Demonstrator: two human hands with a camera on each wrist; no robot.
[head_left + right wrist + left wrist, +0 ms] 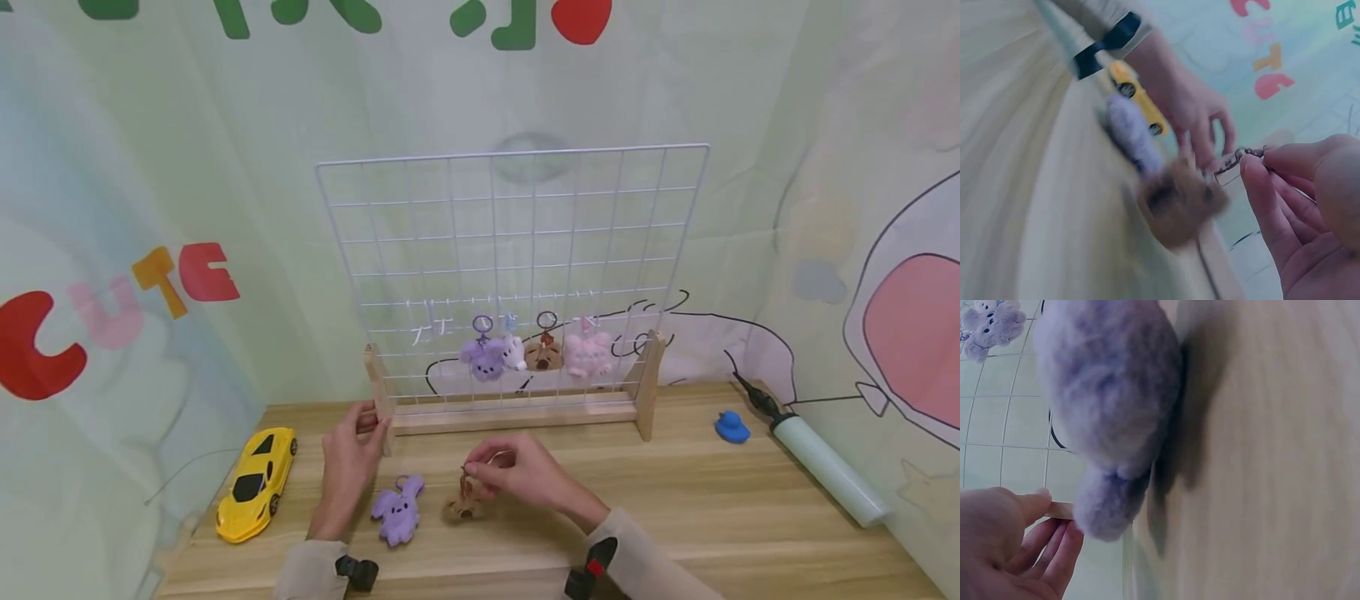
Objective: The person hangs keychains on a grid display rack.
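Observation:
Between thumb and forefinger, my right hand point(525, 475) pinches the chain point(1232, 164) of a brown plush keychain point(463, 507), which dangles low over the table. My left hand point(351, 454) grips the left wooden foot point(381, 387) of the white wire grid rack point(513, 268); in the left wrist view thumb and fingers lie on both sides of the wood. A purple plush keychain point(397, 512) lies on the table between the hands. On the rack hang a purple plush point(483, 358), a white one point(513, 352), a brown one point(543, 354) and a pink one point(588, 355).
A yellow toy car point(257, 485) stands at the left table edge. To the right are a small blue duck point(732, 427) and a pale green cylinder with a black nozzle point(828, 471). Several white hooks point(429, 323) sit on the left part of the grid. Printed cloth hangs behind.

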